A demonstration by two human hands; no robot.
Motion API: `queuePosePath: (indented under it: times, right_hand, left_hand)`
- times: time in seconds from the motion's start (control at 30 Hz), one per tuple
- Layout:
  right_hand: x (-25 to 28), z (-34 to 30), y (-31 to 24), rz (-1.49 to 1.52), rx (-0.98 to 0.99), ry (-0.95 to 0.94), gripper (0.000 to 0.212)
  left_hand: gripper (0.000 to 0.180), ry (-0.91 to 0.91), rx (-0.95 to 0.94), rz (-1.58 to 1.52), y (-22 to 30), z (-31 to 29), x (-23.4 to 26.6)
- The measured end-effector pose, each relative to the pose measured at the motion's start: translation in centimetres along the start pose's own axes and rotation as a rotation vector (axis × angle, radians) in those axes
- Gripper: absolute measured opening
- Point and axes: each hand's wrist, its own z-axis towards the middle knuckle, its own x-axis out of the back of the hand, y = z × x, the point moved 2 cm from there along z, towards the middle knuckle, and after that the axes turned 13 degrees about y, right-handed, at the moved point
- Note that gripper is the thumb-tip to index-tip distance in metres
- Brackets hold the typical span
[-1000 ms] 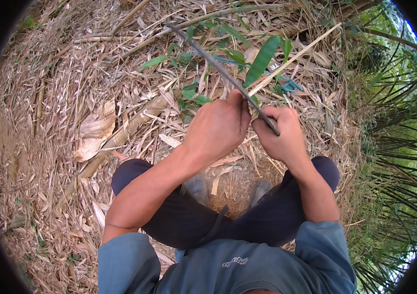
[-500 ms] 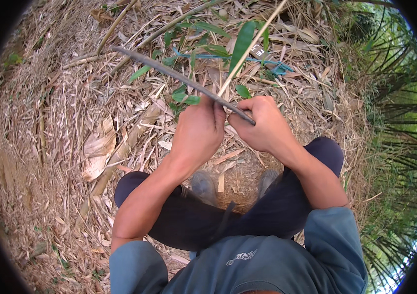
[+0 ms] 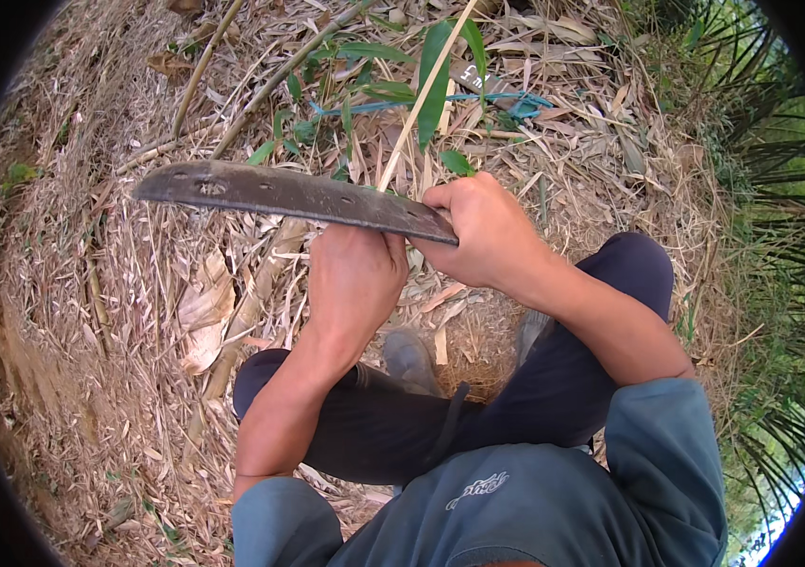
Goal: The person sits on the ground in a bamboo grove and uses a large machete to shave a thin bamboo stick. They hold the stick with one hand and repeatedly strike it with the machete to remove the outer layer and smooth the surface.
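The right hand (image 3: 492, 231) has its fingers closed on one end of the long dark blade (image 3: 280, 189). The blade reaches left from those fingers, past the left hand (image 3: 355, 274). The left thumb is folded in just under the blade. The left fingertips hide there, so I can't tell if they hold anything.

The blade has just turned. A moment ago I saw only its thin edge, but now its wide, flat side with holes shows, and its tip points more to the left. That seems to mean the blade is being tilted where it meets the thin pale strip (image 3: 426, 90).

The strip goes up from between the hands, ahead of the fingers. A green leaf (image 3: 436, 80) and blue string (image 3: 379, 106) are beyond the fingers too.
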Motion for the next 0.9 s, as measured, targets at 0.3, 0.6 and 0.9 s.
queuePosePath:
  times: [0.3,0.6,0.9]
  right_hand:
    - [-0.6,0.3,0.7,0.224,-0.020,-0.092,0.018]
    - [-1.6,0.9,1.0,0.237,-0.006,-0.184,0.021]
    - [-1.9,-0.6,0.0,0.082,-0.050,-0.070,0.028]
  left_hand:
    - [0.025,-0.047,0.169,0.065,1.1,0.2,1.3]
    - [0.018,-0.022,0.159,-0.180,-0.3,-0.4,1.9]
    - [0.021,-0.043,0.031,0.123,-0.7,-1.3,0.6]
